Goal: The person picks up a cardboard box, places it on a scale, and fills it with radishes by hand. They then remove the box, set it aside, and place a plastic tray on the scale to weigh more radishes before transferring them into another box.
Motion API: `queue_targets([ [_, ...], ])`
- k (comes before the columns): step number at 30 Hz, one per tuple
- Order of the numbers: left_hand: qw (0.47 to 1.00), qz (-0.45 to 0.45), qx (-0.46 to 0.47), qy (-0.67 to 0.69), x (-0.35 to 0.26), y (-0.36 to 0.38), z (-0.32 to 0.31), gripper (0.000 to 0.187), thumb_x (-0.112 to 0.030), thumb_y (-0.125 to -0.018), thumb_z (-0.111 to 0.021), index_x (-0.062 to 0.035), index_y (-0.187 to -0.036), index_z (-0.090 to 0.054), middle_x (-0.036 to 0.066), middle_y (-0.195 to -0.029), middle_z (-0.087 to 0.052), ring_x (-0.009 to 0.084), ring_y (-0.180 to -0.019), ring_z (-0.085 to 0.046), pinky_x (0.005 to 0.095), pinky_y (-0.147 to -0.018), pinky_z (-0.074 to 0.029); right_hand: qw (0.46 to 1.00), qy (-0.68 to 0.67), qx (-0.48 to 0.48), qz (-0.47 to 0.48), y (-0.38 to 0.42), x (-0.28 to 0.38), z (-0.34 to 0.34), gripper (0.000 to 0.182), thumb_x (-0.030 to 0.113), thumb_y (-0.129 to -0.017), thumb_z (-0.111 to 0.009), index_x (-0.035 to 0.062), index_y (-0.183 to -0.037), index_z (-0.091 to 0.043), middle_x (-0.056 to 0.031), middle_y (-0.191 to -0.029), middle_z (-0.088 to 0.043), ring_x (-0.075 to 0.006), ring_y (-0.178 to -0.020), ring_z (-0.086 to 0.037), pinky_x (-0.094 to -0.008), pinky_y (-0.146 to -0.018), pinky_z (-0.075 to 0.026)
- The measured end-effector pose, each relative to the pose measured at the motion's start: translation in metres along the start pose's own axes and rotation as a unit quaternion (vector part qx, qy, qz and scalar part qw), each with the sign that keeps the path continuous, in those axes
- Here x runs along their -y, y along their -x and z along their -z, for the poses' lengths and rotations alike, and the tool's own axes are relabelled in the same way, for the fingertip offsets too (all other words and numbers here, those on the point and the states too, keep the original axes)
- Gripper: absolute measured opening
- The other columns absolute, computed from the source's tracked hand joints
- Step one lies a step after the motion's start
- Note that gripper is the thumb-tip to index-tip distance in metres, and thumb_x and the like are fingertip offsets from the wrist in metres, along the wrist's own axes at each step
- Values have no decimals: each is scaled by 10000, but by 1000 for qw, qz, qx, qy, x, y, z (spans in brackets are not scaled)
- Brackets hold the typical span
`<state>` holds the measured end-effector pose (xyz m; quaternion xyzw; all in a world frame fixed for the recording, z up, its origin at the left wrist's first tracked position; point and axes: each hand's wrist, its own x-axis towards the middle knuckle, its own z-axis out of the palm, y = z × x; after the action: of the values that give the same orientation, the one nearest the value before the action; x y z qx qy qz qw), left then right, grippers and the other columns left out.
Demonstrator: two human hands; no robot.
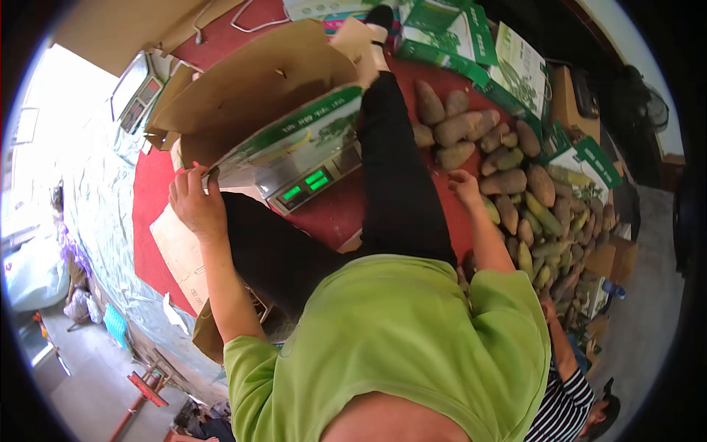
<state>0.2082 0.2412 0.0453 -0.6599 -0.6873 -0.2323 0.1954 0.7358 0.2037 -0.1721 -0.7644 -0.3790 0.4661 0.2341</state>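
One cardboard box (pixel 250 103), green-printed along its side, sits on one digital scale (pixel 309 180) whose two green readouts are lit; both rest on the red floor mat (pixel 158 191). Left hand (pixel 197 206): grip pinched on the box's lower left edge, fingers curled over the rim. Right hand (pixel 465 188): fingers loosely spread, touching the near edge of the sweet potato pile (pixel 508 184), holding nothing that can be made out.

Risks, as judged: the box overhangs the scale on the left, and a pull from the pinching hand could tip it off the platform or shift the reading. The open flaps could fold inward. The pile is loosely heaped; drawing one root from its edge could set neighbours rolling toward the person's leg (pixel 398 177).

Count: sweet potatoes, roughly thirty visible, exact number not tellable where they overlap. Flattened green cartons (pixel 456 37) beyond the pile, at least four. One second scale (pixel 136 92) at upper left. One striped sleeve (pixel 563 401) of another person, lower right.
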Motion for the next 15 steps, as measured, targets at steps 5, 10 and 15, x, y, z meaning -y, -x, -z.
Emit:
queue_targets([
  [5,997,14,65,-37,-14,-1,12,177,-125,-740,-721,-102,-892,-632,39,-868,-585,268,-866,-580,396,-764,-453,997,15,31,-63,31,-50,-17,279,36,-776,-609,19,-1050,-656,-103,-867,-686,-153,-686,-636,-286,-604,-499],
  [10,996,16,93,7,-6,0,18,464,-119,-712,-731,-201,-1158,-635,31,-932,-638,258,-902,-598,393,-792,-461,990,72,78,-94,41,-95,-27,282,41,-777,-591,17,-1049,-663,-118,-811,-692,-170,-695,-656,-314,-639,-521],
  [15,995,58,-21,83,6,8,1,464,-66,-729,-768,-61,-1169,-621,89,-1011,-651,268,-955,-583,375,-853,-447,984,54,73,-152,56,-135,-21,232,107,-811,-601,47,-1022,-674,-58,-761,-662,-127,-596,-588,-275,-494,-462],
])
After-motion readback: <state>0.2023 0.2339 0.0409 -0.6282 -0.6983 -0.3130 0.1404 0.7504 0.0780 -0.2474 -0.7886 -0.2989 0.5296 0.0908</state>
